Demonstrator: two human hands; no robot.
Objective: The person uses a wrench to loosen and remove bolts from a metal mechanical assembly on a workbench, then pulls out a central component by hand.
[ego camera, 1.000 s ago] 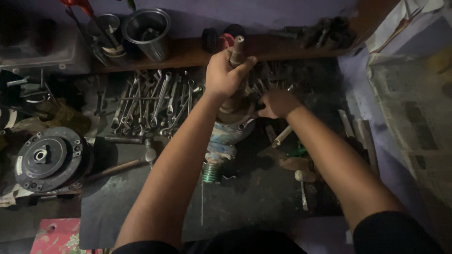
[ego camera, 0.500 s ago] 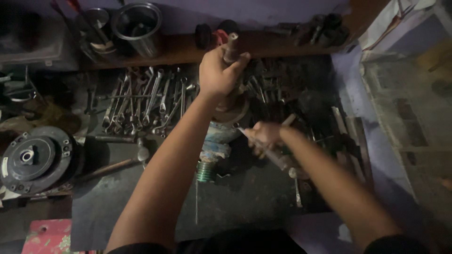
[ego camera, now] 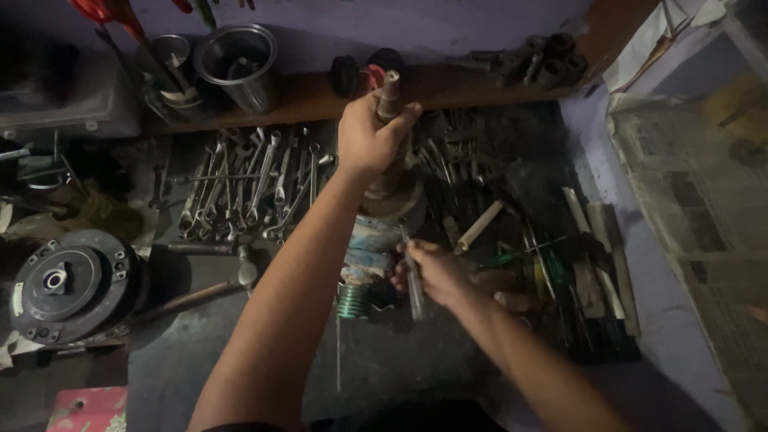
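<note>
Centrally, on the dark, oil-stained workbench top [ego camera: 240, 352]: one upright metal shaft-and-housing assembly [ego camera: 382, 210], dull steel spindle above a rounded, pale-blue-tinged body, standing among loose tools. Left hand [ego camera: 366, 136] is wrapped tight about the upper spindle, just under its tip. Right hand [ego camera: 432, 272] is closed round a slim, steel-shafted hand tool [ego camera: 414, 286] (screwdriver or punch, too dim to tell), its upper end set against the body's lower side. Handling, as a judgement: solid metal, so probably heavy and stiff; likely greasy, so liable to slip; top-heavy when stood on end. The spindle gives a steadying hold, but the broad body looks the surer place to lift from. Adjacent: small green coil spring [ego camera: 353, 301] touching the base; row of steel spanners [ego camera: 248, 188] to the left; wooden-handled hammer [ego camera: 204, 288]; round black clutch-like disc [ego camera: 68, 282] at far left; shiny steel cups [ego camera: 238, 60] on the brown wooden shelf [ego camera: 312, 92] behind.
</note>
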